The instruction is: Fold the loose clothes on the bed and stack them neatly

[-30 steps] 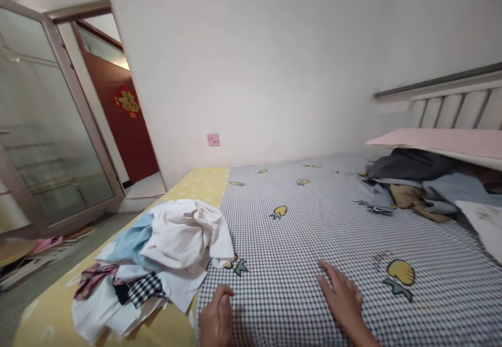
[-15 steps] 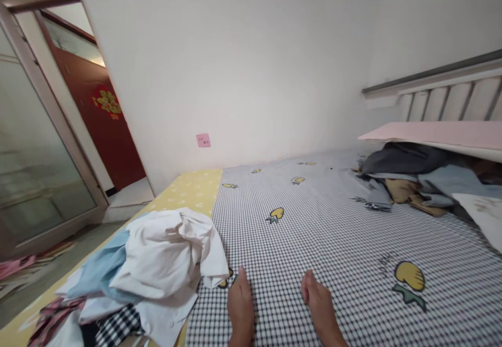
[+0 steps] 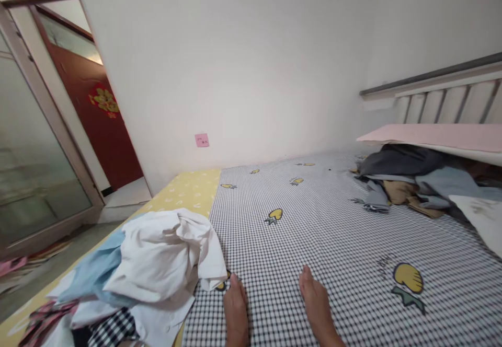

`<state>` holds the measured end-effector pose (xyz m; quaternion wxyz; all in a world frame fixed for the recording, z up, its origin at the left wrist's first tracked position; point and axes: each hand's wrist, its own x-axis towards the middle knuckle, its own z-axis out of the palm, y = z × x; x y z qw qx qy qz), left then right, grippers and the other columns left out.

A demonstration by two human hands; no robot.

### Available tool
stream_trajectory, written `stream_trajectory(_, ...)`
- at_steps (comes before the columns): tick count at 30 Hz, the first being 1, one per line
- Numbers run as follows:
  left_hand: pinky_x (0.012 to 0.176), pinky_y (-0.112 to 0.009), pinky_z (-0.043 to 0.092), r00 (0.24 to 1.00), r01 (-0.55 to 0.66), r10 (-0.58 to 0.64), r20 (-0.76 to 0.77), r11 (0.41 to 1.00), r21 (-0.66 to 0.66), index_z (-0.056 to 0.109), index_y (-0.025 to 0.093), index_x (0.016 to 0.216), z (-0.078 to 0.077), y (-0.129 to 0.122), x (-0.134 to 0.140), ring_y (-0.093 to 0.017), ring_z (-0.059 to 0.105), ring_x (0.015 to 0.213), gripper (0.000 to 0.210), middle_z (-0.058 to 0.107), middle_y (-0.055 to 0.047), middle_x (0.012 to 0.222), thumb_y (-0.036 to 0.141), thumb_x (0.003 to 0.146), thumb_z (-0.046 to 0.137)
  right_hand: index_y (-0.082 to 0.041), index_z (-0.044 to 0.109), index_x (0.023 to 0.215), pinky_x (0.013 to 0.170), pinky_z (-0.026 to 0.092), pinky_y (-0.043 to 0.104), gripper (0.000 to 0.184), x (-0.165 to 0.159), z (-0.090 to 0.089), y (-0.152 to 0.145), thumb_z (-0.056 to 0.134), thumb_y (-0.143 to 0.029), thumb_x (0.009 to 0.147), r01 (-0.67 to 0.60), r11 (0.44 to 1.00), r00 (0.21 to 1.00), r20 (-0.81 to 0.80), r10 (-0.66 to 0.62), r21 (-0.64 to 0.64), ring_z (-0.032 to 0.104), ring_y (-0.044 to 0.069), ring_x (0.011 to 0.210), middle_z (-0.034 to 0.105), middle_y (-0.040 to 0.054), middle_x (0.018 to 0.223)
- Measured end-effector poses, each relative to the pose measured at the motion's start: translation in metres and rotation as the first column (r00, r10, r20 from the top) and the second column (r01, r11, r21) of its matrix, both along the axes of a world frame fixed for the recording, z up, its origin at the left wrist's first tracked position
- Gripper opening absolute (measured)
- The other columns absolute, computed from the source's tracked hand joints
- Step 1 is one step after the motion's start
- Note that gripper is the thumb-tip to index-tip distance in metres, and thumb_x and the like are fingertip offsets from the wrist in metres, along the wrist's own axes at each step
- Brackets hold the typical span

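Observation:
My left hand (image 3: 236, 308) is over the checked bedsheet (image 3: 270, 253), just right of a heap of clothes. Its fingers point forward, stretched out, with nothing held. My right hand (image 3: 317, 302) is apart from it to the right, also with straight fingers and nothing in it. The two palms roughly face each other across a strip of sheet. Whether either hand touches the sheet I cannot tell. On the heap's top lies a crumpled white shirt (image 3: 157, 258), with a light blue garment (image 3: 98, 266) beside it and a black-and-white checked cloth (image 3: 113, 327) lower down.
At the right, a pink-topped board (image 3: 435, 134) rests over a pile of dark and grey clothes (image 3: 403, 161). A yellow patterned cloth (image 3: 192, 187) lines the bed's left side. A pink note (image 3: 202, 140) is on the wall. Beyond the left edge are a glass door (image 3: 35, 153) and floor.
The view has shifted very slightly. My left hand sits a little further left and lower, and the gap between my hands is slightly wider. The clothes have not moved.

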<state>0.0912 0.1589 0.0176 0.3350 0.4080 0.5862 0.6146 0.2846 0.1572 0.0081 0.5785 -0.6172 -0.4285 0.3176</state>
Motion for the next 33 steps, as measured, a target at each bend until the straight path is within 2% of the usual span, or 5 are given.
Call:
stream_trajectory(4,0.053,-0.034,0.022,0.997,0.060,-0.061,-0.045,0.998,-0.022,0.029,0.028,0.046,-0.004,0.001,-0.001,-0.014,0.029,0.047,0.073,0.030,0.004,0.045,0.094,0.077,0.022,-0.029,0.028,0.052,0.050,0.025,0.032,0.070,0.000,-0.003,-0.006,0.027,-0.095,0.076,-0.014,0.999,0.998,-0.067,0.017,0.046,0.029,0.014,0.050,0.028,-0.0039,0.052)
stream_trajectory(11,0.055,-0.034,0.024,0.995,0.067,-0.068,-0.073,0.998,-0.006,0.030,0.029,0.046,-0.006,-0.001,-0.001,-0.015,0.031,0.049,0.071,0.031,0.003,0.045,0.090,0.081,0.022,-0.029,0.026,0.051,0.052,0.024,0.033,0.071,0.000,0.006,-0.010,0.022,-0.094,0.078,-0.019,0.998,1.000,-0.015,0.020,0.053,0.027,0.014,0.050,0.027,-0.0037,0.050)
stream_trajectory(20,0.053,-0.033,0.027,0.993,0.109,-0.108,-0.053,0.994,0.008,0.029,0.028,0.047,-0.009,-0.002,-0.002,-0.015,0.030,0.049,0.069,0.028,0.004,0.046,0.085,0.086,0.023,-0.027,0.026,0.055,0.052,0.019,0.033,0.065,0.002,-0.016,-0.006,0.028,-0.083,0.088,-0.010,0.999,0.999,-0.049,0.012,0.034,0.022,0.013,0.051,0.023,-0.0048,0.054)
stream_trajectory(25,0.054,-0.033,0.026,0.996,0.088,-0.087,-0.033,0.996,0.014,0.030,0.028,0.048,-0.009,-0.003,-0.002,-0.015,0.030,0.049,0.069,0.029,0.004,0.047,0.086,0.085,0.024,-0.027,0.026,0.056,0.052,0.021,0.032,0.064,0.002,-0.017,-0.007,0.029,-0.081,0.090,-0.010,0.997,0.999,-0.044,0.014,0.083,0.024,0.014,0.052,0.025,-0.0046,0.054)
stream_trajectory(33,0.055,-0.033,0.025,0.991,0.122,-0.122,-0.059,0.992,0.007,0.029,0.028,0.048,-0.009,-0.005,-0.003,-0.015,0.029,0.050,0.070,0.029,0.003,0.047,0.088,0.084,0.022,-0.027,0.028,0.054,0.051,0.022,0.033,0.065,0.002,-0.019,-0.005,0.027,-0.081,0.090,0.008,0.996,1.000,-0.005,-0.008,0.085,0.026,0.014,0.051,0.026,-0.0044,0.053)
